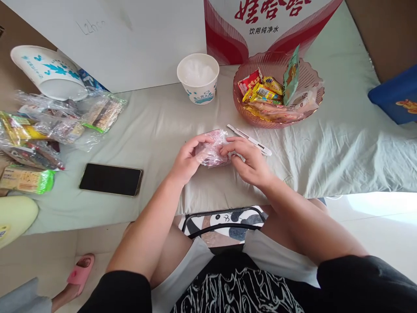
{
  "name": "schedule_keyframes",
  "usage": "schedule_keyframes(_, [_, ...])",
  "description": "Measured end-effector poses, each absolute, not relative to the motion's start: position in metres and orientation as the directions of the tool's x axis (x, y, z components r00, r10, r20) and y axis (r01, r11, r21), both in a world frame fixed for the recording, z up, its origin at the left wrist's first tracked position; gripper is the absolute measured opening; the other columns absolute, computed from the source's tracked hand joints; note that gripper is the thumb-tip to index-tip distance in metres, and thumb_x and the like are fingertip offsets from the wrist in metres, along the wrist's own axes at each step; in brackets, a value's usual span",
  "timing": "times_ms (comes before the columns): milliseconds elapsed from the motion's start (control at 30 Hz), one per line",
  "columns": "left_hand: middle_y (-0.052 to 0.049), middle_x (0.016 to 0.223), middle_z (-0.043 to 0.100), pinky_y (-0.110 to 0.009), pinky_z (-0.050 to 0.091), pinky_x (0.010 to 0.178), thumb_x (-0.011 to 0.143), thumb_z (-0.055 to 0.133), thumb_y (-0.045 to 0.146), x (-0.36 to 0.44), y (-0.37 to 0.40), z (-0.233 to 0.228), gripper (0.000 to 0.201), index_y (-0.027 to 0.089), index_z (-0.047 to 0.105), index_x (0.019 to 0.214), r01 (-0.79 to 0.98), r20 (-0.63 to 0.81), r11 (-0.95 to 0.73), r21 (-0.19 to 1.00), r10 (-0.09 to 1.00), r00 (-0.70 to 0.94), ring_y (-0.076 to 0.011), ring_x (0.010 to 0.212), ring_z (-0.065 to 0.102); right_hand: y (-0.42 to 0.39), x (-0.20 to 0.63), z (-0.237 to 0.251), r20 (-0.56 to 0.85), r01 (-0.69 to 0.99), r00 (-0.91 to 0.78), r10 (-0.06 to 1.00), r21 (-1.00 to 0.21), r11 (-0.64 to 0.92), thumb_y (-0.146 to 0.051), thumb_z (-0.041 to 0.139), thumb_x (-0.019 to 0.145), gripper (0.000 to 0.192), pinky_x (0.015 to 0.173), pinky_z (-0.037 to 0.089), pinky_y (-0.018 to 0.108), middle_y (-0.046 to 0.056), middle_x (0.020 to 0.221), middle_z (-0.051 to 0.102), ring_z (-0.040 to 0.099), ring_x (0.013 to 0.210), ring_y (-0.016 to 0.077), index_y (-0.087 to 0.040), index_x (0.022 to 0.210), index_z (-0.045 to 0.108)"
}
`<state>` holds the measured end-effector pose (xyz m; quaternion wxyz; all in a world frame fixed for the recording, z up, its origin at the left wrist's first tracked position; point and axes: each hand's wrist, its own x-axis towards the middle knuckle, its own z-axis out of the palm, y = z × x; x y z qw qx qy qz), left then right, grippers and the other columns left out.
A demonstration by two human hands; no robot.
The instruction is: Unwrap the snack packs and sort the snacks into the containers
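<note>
A small pinkish bundle in crinkled clear plastic wrap (211, 153) rests on the cloth-covered table in front of me. My left hand (188, 160) curls around its left side, fingers closed on it. On the other side, the bent fingers of my right hand (248, 160) close on the wrap. What lies inside the wrap cannot be made out clearly. Just behind my right hand lies a slim white utility knife (252, 141), partly covered by that hand. Farther back stands a paper tub (200, 96) with whitish, translucent material in it.
A pink ribbed bowl (239, 106) of wrapped snacks stands back right, before a red-and-white carton (224, 34). A black phone (110, 179) lies left. Beyond it are bagged snacks (104, 114) and a tipped paper tub (48, 71). Another person's pink slipper (80, 274) shows on the floor.
</note>
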<state>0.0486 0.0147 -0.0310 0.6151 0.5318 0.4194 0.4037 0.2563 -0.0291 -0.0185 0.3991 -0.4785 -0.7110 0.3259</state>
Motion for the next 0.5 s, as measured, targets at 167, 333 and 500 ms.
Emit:
schedule_keyframes(167, [-0.011, 0.102, 0.074, -0.036, 0.055, 0.065, 0.078, 0.066, 0.071, 0.044, 0.018, -0.024, 0.052, 0.021, 0.075, 0.093, -0.205, -0.162, 0.247, 0.947, 0.919, 0.359, -0.0261, 0.084, 0.068, -0.026, 0.257, -0.020, 0.352, 0.354, -0.327, 0.877, -0.815, 0.459, -0.026, 0.046, 0.093, 0.028, 0.119, 0.046, 0.051, 0.003, 0.104, 0.080, 0.073, 0.109, 0.0248, -0.028, 0.097, 0.074])
schedule_keyframes(333, [-0.005, 0.106, 0.071, -0.027, 0.050, 0.072, 0.065, 0.089, 0.049, 0.035, 0.024, -0.030, 0.045, 0.024, 0.072, 0.098, 0.017, -0.007, 0.005, 1.000, 0.992, 0.127, -0.0200, 0.090, 0.065, -0.030, 0.272, -0.017, 0.301, 0.722, -0.015, 0.954, -0.657, 0.218, -0.035, 0.051, 0.094, 0.023, 0.103, 0.051, 0.053, 0.010, 0.104, 0.077, 0.069, 0.108, 0.0318, -0.026, 0.099, 0.072])
schedule_keyframes(500, [-0.007, 0.116, 0.066, -0.030, 0.052, 0.085, 0.070, 0.088, 0.054, 0.027, 0.028, -0.036, 0.054, 0.025, 0.067, 0.110, 0.135, 0.143, -0.148, 0.980, 0.989, 0.044, -0.0219, 0.104, 0.063, -0.029, 0.291, -0.027, 0.176, 0.939, 0.113, 0.978, -0.342, -0.046, -0.033, 0.058, 0.088, 0.032, 0.091, 0.051, 0.054, 0.019, 0.113, 0.073, 0.065, 0.105, 0.0388, -0.019, 0.113, 0.072])
